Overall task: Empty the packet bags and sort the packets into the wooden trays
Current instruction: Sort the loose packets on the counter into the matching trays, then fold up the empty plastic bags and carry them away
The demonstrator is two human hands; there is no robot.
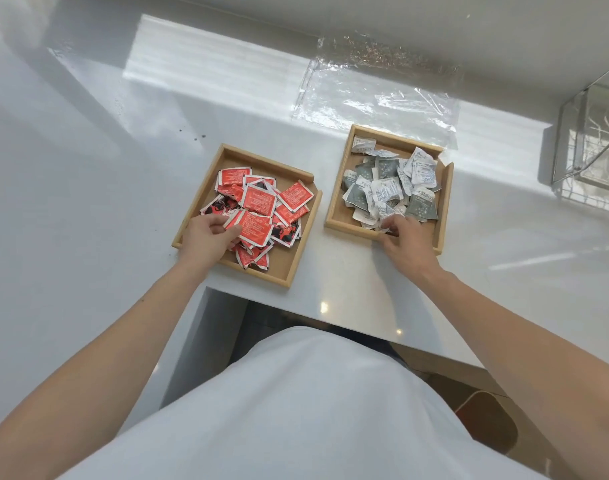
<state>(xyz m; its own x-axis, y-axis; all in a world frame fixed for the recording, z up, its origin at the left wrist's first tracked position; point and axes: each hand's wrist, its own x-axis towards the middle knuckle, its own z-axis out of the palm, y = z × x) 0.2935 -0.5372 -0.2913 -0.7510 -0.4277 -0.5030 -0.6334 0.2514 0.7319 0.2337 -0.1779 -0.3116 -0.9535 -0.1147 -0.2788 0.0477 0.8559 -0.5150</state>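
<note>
Two wooden trays stand side by side on the white counter. The left tray [285, 271] holds a heap of several red packets [258, 202]. My left hand [206, 239] reaches into its near left corner, fingers curled round red packets. The right tray [445, 188] holds several grey and white packets [386, 188]. My right hand [405, 242] lies over its near edge, fingers curled on white packets at the front of the heap. A clear plastic bag [375, 95] lies flat and empty behind the right tray.
A clear glass or acrylic box [594, 140] stands at the far right of the counter. The counter edge [330, 315] runs just in front of the trays, with my body below it. A brown stool seat [486, 420] shows under the counter at lower right.
</note>
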